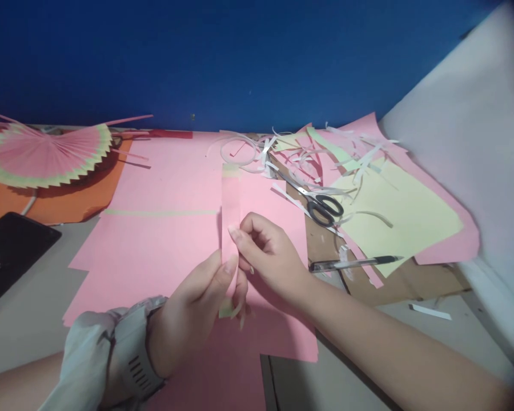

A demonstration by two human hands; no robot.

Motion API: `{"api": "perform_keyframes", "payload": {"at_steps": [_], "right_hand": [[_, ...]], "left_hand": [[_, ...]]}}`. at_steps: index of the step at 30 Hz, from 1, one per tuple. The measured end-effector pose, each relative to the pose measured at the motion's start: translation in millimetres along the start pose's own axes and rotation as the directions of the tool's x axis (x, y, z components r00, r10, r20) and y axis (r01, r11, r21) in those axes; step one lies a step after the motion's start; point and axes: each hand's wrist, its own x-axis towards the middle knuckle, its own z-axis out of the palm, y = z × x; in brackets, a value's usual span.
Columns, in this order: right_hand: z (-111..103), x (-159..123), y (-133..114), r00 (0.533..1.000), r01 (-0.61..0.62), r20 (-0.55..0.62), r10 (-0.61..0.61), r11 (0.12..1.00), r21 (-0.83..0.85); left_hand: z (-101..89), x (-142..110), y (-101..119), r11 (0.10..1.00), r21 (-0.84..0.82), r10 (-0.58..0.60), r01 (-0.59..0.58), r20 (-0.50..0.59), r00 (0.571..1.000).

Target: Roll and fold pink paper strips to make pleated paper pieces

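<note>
A narrow pink paper strip with pale green ends stands upright between my hands, above pink paper sheets. My left hand grips its lower part, thumb in front and fingers behind. With thumb and fingers, my right hand pinches the strip's right edge a little higher up. Whether the strip is one layer or several folded ones I cannot tell. A thin pale green line crosses the pink sheet left of the strip.
Black-handled scissors and a pen lie right of my hands. Beyond are paper scraps and a pale yellow sheet. At left are a pleated pink paper fan and a dark flat device. A blue wall stands behind.
</note>
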Motion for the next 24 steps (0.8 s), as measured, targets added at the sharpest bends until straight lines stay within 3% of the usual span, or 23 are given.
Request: {"api": "perform_keyframes", "payload": {"at_steps": [9, 15, 19, 24], "right_hand": [[-0.7, 3.8, 3.2, 0.995, 0.014, 0.094, -0.023, 0.995, 0.103], [-0.4, 1.0, 6.8, 0.999, -0.009, 0.035, 0.005, 0.994, 0.111], [1.0, 0.4, 8.1, 0.998, 0.04, 0.051, -0.049, 0.985, 0.17], [2.0, 0.9, 7.8, 0.995, 0.096, -0.014, -0.095, 0.991, 0.093]], "left_hand": [[-2.7, -0.4, 2.4, 0.994, -0.109, -0.019, 0.021, 0.014, 1.0], [-9.0, -2.9, 1.2, 0.991, 0.127, -0.046, 0.047, -0.01, 0.999], [-7.2, 0.6, -1.3, 0.996, 0.024, -0.086, 0.086, -0.01, 0.996], [-5.9, 5.0, -3.5, 0.997, -0.017, -0.081, 0.082, 0.019, 0.997]]}}
